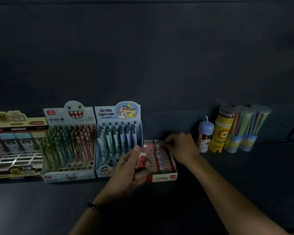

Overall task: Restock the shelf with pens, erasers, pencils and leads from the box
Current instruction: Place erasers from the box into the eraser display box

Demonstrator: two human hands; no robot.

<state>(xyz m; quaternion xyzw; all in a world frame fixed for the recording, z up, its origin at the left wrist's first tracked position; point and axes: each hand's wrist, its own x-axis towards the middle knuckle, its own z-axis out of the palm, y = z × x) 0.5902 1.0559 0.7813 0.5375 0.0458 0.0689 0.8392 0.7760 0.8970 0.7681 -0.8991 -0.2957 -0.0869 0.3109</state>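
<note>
Along the shelf's [244,175] back edge, a row runs left to right: display tray [15,145], first pen display [70,141] and second pen display [117,138], side by side. Next comes the eraser box [161,178], just beside them, then (after a small gap) the capped jar [204,134], the pencil tube [221,133] and two clear tubes [239,131] toward the right edge. The left grip [131,167] holds an eraser [140,160] before the second display, and the right grip [182,145] is over the box's back row.

The header of the blue pen display box [119,111] reads "CRAYON SHINCHAN", the yellow lion tube [221,133] shows "COLO", partly cut off, and the leftmost display box [15,150] is marked "1=10".
</note>
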